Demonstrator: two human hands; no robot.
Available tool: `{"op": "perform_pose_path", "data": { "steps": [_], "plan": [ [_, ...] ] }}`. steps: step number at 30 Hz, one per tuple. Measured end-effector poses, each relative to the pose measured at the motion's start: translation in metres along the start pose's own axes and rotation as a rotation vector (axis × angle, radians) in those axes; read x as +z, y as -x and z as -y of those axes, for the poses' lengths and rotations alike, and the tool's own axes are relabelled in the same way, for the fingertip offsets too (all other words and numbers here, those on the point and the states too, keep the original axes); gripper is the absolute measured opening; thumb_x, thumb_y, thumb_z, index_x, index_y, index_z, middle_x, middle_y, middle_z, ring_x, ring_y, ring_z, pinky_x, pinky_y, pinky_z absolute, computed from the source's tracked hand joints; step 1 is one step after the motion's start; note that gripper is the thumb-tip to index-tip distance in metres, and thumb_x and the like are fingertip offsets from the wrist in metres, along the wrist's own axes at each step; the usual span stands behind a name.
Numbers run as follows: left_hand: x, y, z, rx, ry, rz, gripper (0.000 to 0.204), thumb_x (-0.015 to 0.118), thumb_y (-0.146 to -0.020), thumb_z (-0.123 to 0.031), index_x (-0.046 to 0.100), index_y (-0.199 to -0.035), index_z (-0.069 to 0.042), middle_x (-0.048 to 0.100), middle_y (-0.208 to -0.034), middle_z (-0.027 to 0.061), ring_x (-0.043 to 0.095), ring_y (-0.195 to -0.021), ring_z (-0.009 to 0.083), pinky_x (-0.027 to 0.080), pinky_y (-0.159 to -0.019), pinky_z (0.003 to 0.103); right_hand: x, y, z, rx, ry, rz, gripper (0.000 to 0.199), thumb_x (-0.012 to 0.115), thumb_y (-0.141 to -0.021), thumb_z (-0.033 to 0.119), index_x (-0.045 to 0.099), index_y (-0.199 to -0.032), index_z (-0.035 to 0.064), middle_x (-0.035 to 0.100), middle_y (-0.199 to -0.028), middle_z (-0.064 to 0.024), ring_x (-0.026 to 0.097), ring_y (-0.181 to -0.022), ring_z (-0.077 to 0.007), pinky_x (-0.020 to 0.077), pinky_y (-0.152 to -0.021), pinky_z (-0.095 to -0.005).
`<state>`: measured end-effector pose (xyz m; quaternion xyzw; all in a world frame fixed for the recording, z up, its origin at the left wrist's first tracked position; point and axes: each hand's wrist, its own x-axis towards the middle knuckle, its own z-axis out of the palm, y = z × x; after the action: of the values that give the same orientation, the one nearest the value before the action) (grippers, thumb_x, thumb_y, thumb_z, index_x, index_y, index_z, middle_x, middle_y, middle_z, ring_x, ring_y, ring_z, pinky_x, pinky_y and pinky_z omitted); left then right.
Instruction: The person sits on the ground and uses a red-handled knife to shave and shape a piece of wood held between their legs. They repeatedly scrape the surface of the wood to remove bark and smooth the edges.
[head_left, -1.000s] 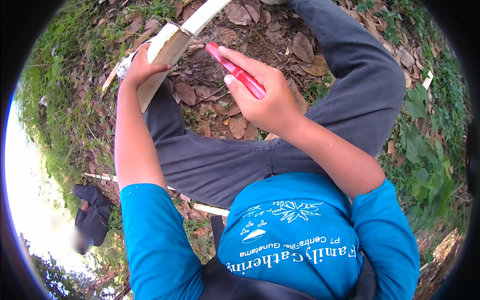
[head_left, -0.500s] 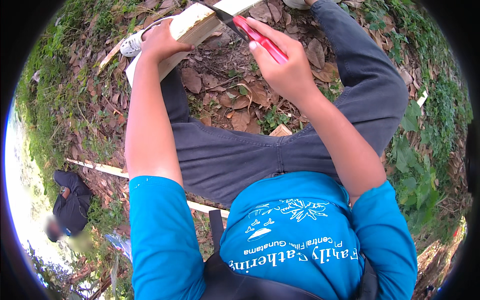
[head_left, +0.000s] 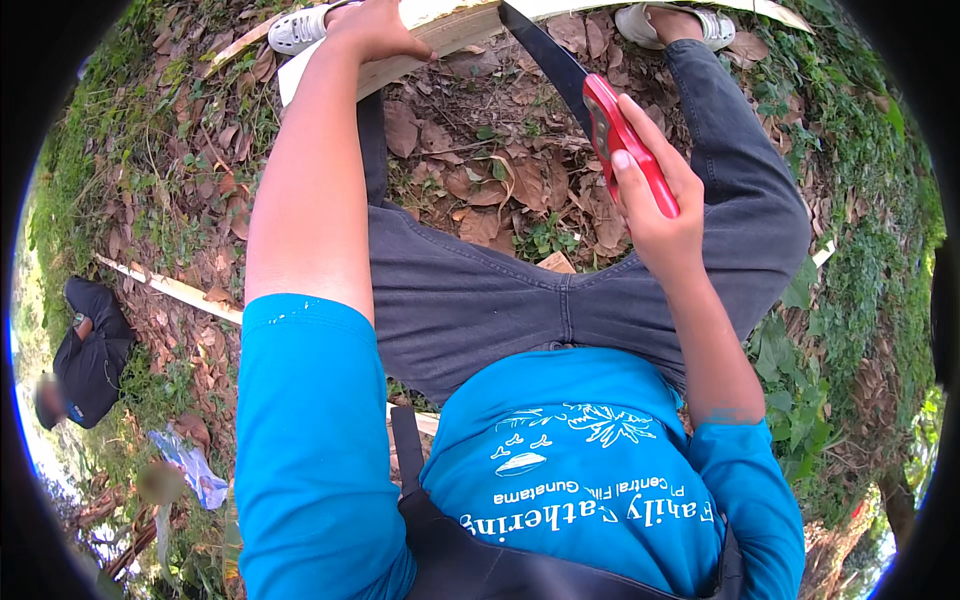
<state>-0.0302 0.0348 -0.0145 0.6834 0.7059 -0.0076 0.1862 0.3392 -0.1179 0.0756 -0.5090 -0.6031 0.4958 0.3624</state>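
My right hand (head_left: 655, 205) grips the red handle of a long knife (head_left: 630, 150); its dark blade (head_left: 545, 55) points up toward a pale split piece of wood (head_left: 440, 35) lying across the top of the view. My left hand (head_left: 375, 25) rests on and holds that wood near its left end. I am seated with legs apart in grey trousers, both white shoes (head_left: 300, 28) by the wood.
Dry brown leaves (head_left: 480, 190) cover the ground between my legs. Green plants (head_left: 870, 260) grow at the right. A thin pale strip (head_left: 170, 290) lies at the left, beside another person in dark clothes (head_left: 90, 355). A bluish plastic scrap (head_left: 190, 465) lies lower left.
The view has tilted down, so wood and hands sit higher in the picture. My right hand with the knife has shifted to the right, away from the wood; the blade tip still meets it.
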Motion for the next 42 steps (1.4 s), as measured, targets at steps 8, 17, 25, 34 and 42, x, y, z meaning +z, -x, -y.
{"op": "perform_pose_path", "data": {
  "steps": [8,17,25,34,42],
  "plan": [
    [0.004,0.011,0.004,0.016,-0.056,-0.029,0.108,0.098,-0.051,-0.052,0.062,-0.143,-0.008,0.068,-0.138,0.0212,0.064,-0.130,0.0373,0.050,-0.111,0.047,0.031,-0.052,-0.019,-0.066,-0.019,0.020,0.045,0.067,-0.102,0.008,0.064,-0.147,0.0023,0.075,-0.125,-0.0127,0.068,-0.104,-0.0117,0.0530,-0.094,-0.0276],
    [-0.007,0.002,-0.005,0.038,-0.016,-0.008,0.106,0.098,-0.051,-0.052,0.063,-0.142,-0.011,0.069,-0.137,0.0194,0.064,-0.129,0.0357,0.049,-0.112,0.047,0.074,-0.141,-0.068,-0.141,-0.389,0.076,0.044,0.060,-0.103,-0.004,0.057,-0.146,-0.0104,0.070,-0.137,-0.0158,0.066,-0.125,-0.0181,0.0504,-0.106,-0.0253],
    [-0.004,-0.011,0.007,0.126,0.136,0.097,0.106,0.099,-0.052,-0.045,0.061,-0.144,-0.008,0.067,-0.141,0.0207,0.063,-0.131,0.0359,0.049,-0.113,0.046,-0.024,0.024,0.007,0.062,-0.047,0.039,0.047,0.066,-0.103,0.008,0.060,-0.149,-0.0001,0.071,-0.135,-0.0150,0.066,-0.121,-0.0151,0.0491,-0.105,-0.0293],
    [0.003,-0.005,-0.006,-0.005,-0.057,0.016,0.116,0.099,-0.052,-0.051,0.056,-0.149,-0.004,0.065,-0.142,0.0244,0.060,-0.135,0.0384,0.048,-0.115,0.046,0.074,-0.149,-0.074,-0.183,-0.359,0.054,0.043,0.060,-0.102,-0.004,0.058,-0.145,-0.0109,0.069,-0.139,-0.0164,0.066,-0.126,-0.0179,0.0501,-0.106,-0.0255],
    [-0.001,-0.002,0.009,-0.021,-0.074,0.022,0.114,0.098,-0.052,-0.051,0.057,-0.147,-0.004,0.066,-0.139,0.0250,0.061,-0.133,0.0391,0.048,-0.115,0.046,0.056,-0.102,-0.057,-0.214,-0.030,0.001,0.046,0.067,-0.102,0.011,0.063,-0.149,0.0071,0.073,-0.127,-0.0106,0.066,-0.107,-0.0116,0.0513,-0.094,-0.0271]
  ]
}}
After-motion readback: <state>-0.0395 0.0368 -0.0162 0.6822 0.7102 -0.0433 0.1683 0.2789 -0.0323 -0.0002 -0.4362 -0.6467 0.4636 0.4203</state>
